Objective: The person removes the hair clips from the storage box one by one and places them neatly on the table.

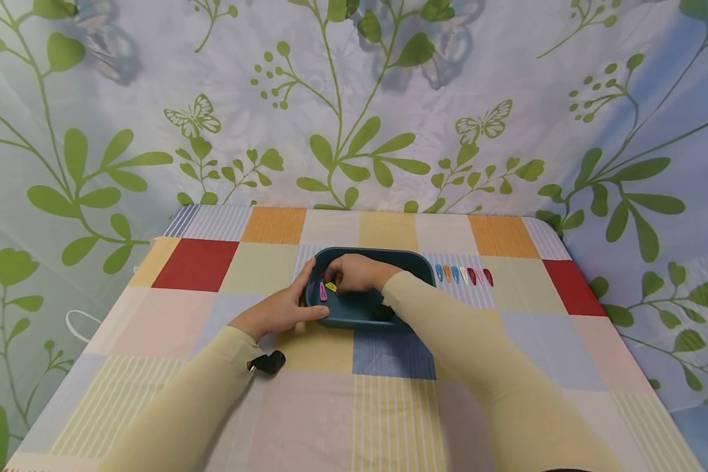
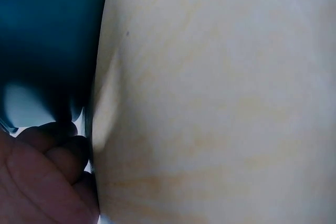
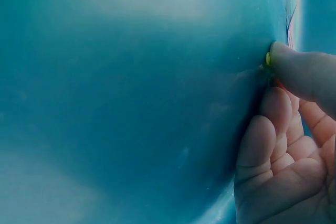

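Note:
A dark teal tray (image 1: pixel 366 321) lies on the table. My left hand (image 1: pixel 280 308) holds its near left corner, thumb over the front rim and fingers along the left wall. My right hand (image 1: pixel 356 272) reaches down into the tray's left part. Between its thumb and index finger it pinches a yellow snap hair clip (image 3: pixel 268 59), partly hidden by the thumb. Beside that clip lies a pink hair clip (image 1: pixel 323 292) on the tray floor. The left wrist view shows the fingers (image 2: pixel 68 156) bent against the tray's edge.
Right of the tray, several hair clips (image 1: pixel 463 275) stand in a row, in blue, orange, white, red and pink. A patchwork cloth (image 1: pixel 307 406) covers the table. A leafy curtain (image 1: pixel 354 131) hangs behind. Strapped at the left wrist is a small black device (image 1: pixel 267 362).

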{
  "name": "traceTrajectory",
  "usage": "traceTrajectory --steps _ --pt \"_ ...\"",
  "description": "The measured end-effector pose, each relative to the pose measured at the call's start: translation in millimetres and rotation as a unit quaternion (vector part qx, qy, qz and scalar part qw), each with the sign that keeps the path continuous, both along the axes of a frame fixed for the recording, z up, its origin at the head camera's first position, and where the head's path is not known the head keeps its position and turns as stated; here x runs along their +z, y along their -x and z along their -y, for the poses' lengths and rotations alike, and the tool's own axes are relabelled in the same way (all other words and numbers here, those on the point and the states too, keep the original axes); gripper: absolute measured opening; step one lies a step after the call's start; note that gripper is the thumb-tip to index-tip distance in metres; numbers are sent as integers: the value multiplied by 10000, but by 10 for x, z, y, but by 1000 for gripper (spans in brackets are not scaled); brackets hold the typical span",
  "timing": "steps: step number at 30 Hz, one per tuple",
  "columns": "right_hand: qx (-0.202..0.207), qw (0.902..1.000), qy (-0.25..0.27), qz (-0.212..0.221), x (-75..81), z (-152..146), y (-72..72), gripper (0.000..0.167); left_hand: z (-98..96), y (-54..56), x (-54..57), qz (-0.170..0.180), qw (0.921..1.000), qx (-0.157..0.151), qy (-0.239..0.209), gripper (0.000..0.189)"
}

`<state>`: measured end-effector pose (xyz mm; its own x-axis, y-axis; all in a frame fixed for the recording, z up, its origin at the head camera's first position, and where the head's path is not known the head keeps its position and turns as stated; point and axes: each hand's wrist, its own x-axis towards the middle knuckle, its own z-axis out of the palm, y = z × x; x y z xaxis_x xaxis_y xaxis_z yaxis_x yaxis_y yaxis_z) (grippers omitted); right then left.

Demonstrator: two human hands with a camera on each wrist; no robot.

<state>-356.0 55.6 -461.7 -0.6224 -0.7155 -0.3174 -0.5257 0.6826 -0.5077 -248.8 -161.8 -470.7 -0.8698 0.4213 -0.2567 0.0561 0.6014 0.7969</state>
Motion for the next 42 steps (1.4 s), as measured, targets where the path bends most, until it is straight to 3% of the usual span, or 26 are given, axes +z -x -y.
traceTrajectory --steps 42 --pt "-121 9998 -2 168 80 40 -126 32 -15 -41 23 12 9999 28 -143 111"
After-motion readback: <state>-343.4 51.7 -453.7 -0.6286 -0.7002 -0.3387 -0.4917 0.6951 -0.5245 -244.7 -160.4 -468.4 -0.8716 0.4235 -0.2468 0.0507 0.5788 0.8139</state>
